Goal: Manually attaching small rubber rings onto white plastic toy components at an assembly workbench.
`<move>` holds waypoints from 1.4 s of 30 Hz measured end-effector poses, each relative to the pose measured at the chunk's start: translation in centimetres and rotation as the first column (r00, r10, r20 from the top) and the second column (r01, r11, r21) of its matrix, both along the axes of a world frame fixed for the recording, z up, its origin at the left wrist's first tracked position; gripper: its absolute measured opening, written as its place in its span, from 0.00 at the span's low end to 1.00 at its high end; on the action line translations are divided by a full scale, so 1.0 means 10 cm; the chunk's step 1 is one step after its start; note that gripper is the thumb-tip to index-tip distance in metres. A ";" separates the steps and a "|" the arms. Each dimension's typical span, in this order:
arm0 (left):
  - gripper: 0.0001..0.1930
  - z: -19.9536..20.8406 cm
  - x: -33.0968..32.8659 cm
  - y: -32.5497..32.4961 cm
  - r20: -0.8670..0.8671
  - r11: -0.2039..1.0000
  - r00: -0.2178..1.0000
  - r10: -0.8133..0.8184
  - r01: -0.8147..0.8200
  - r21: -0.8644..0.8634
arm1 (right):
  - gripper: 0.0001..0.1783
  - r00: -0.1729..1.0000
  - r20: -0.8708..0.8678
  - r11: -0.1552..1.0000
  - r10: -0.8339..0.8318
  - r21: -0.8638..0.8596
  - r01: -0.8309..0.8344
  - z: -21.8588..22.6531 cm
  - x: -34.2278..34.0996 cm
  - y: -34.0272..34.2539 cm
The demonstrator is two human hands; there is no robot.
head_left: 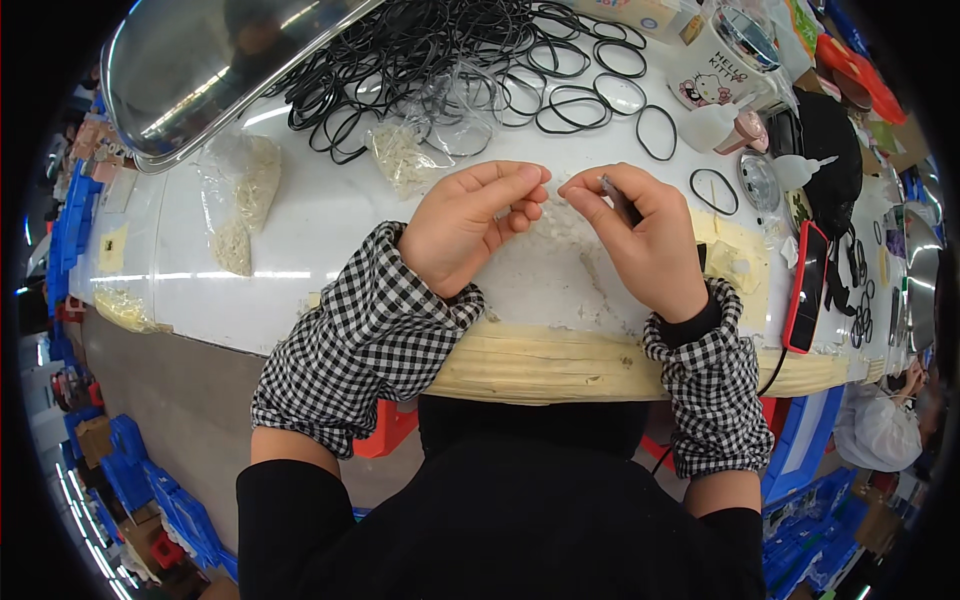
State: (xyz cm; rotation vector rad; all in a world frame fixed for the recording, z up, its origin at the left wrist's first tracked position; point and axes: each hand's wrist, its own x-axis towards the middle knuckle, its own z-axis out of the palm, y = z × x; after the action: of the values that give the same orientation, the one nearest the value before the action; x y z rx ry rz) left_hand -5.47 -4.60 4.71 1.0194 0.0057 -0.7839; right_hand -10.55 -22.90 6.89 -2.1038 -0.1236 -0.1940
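Spillage looks the first hazard at left, where a clear bag of pale bits (257, 190) lies on the worktop (310, 215), near-left of the heap of black rings (430, 40); a brush from the person's checked sleeve (365, 310) could send bits out, should the bag's mouth be loose. A second clear bag (398, 165), at the heap's near edge, sits just beyond the left hand (460, 225) and could be nudged the same way. That hand, on the heap's near side, has thumb and forefinger pressed together, the other fingers curled; from where I stand, I cannot tell whether anything lies between the tips. A piece that small could slip from a slack pinch and be lost among the loose bits (560, 235) strewn on the near side of the heap. The right hand (645, 235), near-right of the heap, brings thumb and forefinger close together, pinching a slim grey tool (624, 205); an awkward turn could nick a finger, if the tool's end is sharp.

Seen left to right, the strewn bits look whitish, tiny and uneven, too blurred to tell apart. The tool, near-right of the heap within the right hand's hold, appears narrow and dark, paler at its exposed end, with the rest hidden by fingers.
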 end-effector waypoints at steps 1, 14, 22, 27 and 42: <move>0.11 -0.01 -0.01 -0.01 0.002 0.999 0.999 -0.043 0.043 0.002 | 0.08 1.000 -0.008 1.000 -0.013 0.026 0.013 0.04 0.00 0.00; 0.11 0.04 -0.08 -0.04 0.014 0.991 0.995 -0.097 0.098 -0.096 | 0.07 1.000 0.027 0.977 -0.009 0.212 0.003 0.05 -0.02 0.05; 0.10 0.05 -0.10 -0.05 0.072 0.997 0.996 -0.049 0.053 -0.060 | 0.07 0.994 0.099 0.988 -0.040 0.152 0.025 0.07 -0.04 0.07; 0.09 0.06 -0.12 -0.06 0.091 0.996 0.994 -0.060 0.066 -0.068 | 0.06 0.988 0.153 0.994 -0.032 0.106 0.016 0.09 -0.04 0.07; 0.09 0.00 -0.09 -0.05 0.093 0.995 0.996 -0.012 0.021 -0.098 | 0.15 0.924 0.380 0.997 -0.040 -0.047 0.063 0.02 -0.07 0.13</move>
State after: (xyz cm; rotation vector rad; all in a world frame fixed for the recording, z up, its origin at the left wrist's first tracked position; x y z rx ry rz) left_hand -6.39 -5.10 4.70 0.9615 -0.1205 -0.7442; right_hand -11.29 -21.65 7.10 -2.1064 -0.3077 -0.6369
